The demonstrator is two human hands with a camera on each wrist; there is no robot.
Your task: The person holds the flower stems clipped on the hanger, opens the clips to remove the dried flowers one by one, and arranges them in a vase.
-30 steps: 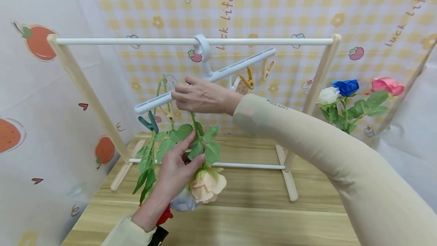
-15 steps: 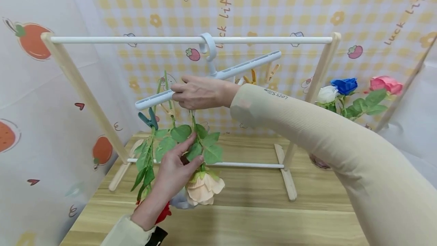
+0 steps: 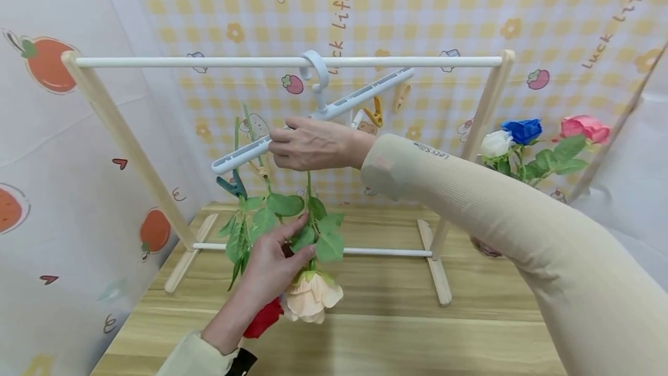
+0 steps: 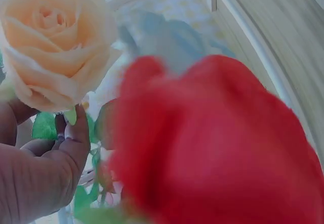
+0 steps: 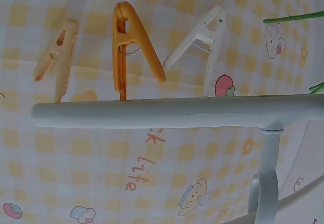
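Note:
A white clip hanger (image 3: 360, 96) hangs tilted by its hook from the rack's white top bar (image 3: 209, 62). My right hand (image 3: 313, 145) grips the hanger's lower left part, where a green stem comes out below; any clip there is hidden by the hand. My left hand (image 3: 276, 255) pinches the stem and leaves of an upside-down peach rose (image 3: 312, 296). A red rose (image 3: 263, 318) hangs beside it. In the left wrist view the peach rose (image 4: 50, 46) and blurred red rose (image 4: 212, 143) fill the frame. The right wrist view shows the hanger bar (image 5: 172, 112) with an orange clip (image 5: 129, 46).
A green clip (image 3: 232, 184) holds another leafy stem at the hanger's left end. The wooden rack's posts (image 3: 125, 138) and low crossbar (image 3: 386, 252) stand on the wooden table (image 3: 391, 335). White (image 3: 496, 144), blue (image 3: 523, 130) and pink (image 3: 584, 127) roses stand at the right. Printed curtains close in the back and left.
The hanger has swung, and both hands with the peach rose shifted slightly right. The red rose now shows more fully below my left hand.

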